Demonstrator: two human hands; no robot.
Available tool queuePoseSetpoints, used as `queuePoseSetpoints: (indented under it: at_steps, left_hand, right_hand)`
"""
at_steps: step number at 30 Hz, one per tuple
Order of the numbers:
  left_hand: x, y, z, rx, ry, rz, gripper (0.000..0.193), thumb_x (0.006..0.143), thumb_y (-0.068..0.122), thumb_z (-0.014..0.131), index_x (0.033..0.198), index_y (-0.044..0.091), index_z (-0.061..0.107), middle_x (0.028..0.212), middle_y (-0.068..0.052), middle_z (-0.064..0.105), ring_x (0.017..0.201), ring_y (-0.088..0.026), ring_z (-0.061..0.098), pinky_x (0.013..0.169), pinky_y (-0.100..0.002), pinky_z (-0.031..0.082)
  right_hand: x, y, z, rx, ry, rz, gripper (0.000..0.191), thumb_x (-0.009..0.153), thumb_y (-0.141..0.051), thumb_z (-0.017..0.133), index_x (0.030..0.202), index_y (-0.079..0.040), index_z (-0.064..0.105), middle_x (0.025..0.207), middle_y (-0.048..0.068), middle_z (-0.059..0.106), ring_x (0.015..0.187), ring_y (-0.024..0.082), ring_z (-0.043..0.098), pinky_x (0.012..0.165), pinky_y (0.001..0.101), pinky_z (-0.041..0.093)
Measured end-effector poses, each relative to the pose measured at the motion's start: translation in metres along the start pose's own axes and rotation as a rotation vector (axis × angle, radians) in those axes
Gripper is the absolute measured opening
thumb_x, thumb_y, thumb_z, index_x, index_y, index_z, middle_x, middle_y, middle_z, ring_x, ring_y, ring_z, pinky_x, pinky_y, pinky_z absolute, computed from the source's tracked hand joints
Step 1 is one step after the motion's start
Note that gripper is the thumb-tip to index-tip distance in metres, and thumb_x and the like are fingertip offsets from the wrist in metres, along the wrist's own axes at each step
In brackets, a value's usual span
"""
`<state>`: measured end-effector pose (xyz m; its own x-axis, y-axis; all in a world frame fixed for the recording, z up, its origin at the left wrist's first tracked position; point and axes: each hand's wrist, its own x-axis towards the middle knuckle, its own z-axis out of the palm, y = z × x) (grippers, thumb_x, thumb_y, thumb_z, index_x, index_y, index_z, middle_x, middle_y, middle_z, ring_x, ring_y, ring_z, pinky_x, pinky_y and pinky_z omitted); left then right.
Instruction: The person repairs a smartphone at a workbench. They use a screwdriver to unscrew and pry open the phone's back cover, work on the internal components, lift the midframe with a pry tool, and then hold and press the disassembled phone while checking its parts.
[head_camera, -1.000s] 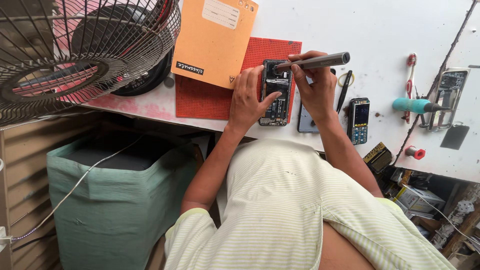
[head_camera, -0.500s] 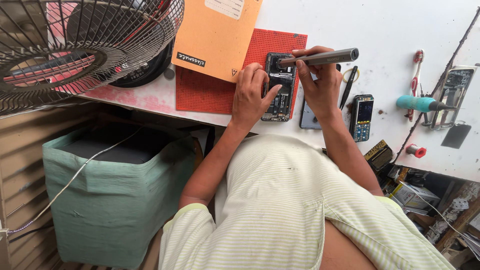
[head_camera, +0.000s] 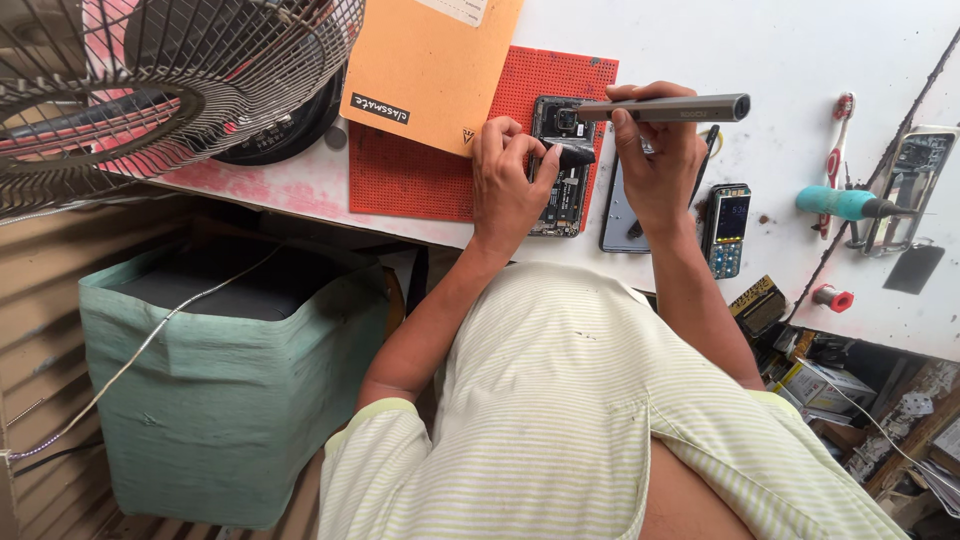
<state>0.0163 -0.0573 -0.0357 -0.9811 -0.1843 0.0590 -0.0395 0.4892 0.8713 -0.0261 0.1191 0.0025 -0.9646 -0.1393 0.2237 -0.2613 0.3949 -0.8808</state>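
The person's left hand (head_camera: 510, 180) rests on an opened phone (head_camera: 562, 165) whose circuit boards are exposed, its fingers curled over the phone's left edge and the thumb and forefinger pinched on a small black piece (head_camera: 574, 156) at the phone's middle. The right hand (head_camera: 655, 165) sits just beside it on the other side of the phone and is closed around a grey pen-shaped tool (head_camera: 665, 108), which lies level across the fingers with its tip pointing at the upper end of the phone. The two hands are close together, with only the phone's width between them. The phone lies on a red perforated mat (head_camera: 420, 175) that spreads out beyond the left hand, and an orange envelope (head_camera: 430, 60) overlaps that mat above the left hand's knuckles. Under the right hand's wrist is a flat grey panel (head_camera: 618, 215), and just outside the right hand lies a small dark device with a lit screen and blue keys (head_camera: 727, 228). Farther out on that side, well apart from the hand, are a teal-handled tool (head_camera: 840, 203) and a red and white toothbrush (head_camera: 835, 160). Well beyond the left hand stands a wire-caged fan (head_camera: 150, 90), and below the white table (head_camera: 800, 60) edge on that side is a box draped in green cloth (head_camera: 230, 400).
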Motion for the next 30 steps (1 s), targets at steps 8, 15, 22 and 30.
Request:
queuePoseSetpoints:
  at_steps: [8, 15, 22, 30]
  left_hand:
    - [-0.002, 0.004, -0.005, -0.001, -0.039, 0.115, 0.041, 0.088, 0.03, 0.082, 0.108, 0.002, 0.059, 0.121, -0.014, 0.048, 0.117, -0.033, 0.048, 0.105, -0.047, 0.038]
    - [-0.003, -0.007, -0.002, 0.14, -0.117, 0.237, 0.047, 0.075, 0.01, 0.084, 0.119, 0.01, 0.068, 0.136, -0.011, 0.051, 0.128, -0.032, 0.048, 0.11, -0.046, 0.04]
    - [0.001, -0.012, 0.009, 0.123, -0.083, 0.315, 0.025, 0.086, -0.003, 0.076, 0.107, 0.007, 0.068, 0.128, -0.006, 0.061, 0.129, -0.029, 0.056, 0.109, -0.042, 0.046]
    - [0.001, -0.009, 0.01, -0.011, -0.052, 0.278, 0.022, 0.089, -0.009, 0.069, 0.109, 0.002, 0.067, 0.13, -0.01, 0.063, 0.13, -0.033, 0.061, 0.111, -0.041, 0.052]
  right_hand:
    - [-0.014, 0.018, -0.037, 0.209, 0.203, 0.065, 0.023, 0.115, -0.002, 0.066, 0.13, -0.003, 0.049, 0.124, 0.019, 0.075, 0.105, 0.015, 0.073, 0.086, 0.0248, 0.06]
    - [-0.023, 0.022, -0.063, 0.331, 0.348, 0.072, 0.026, 0.117, 0.0, 0.064, 0.134, -0.003, 0.045, 0.127, 0.021, 0.073, 0.115, 0.023, 0.074, 0.101, 0.0357, 0.066]
    - [-0.026, 0.022, -0.049, 0.319, 0.213, 0.036, 0.023, 0.117, -0.001, 0.064, 0.133, -0.003, 0.047, 0.122, 0.02, 0.072, 0.112, 0.021, 0.073, 0.102, 0.0333, 0.064]
    - [-0.029, 0.021, -0.037, 0.248, 0.157, 0.085, 0.022, 0.116, -0.002, 0.064, 0.13, -0.003, 0.047, 0.125, 0.02, 0.074, 0.106, 0.018, 0.073, 0.092, 0.0266, 0.06]
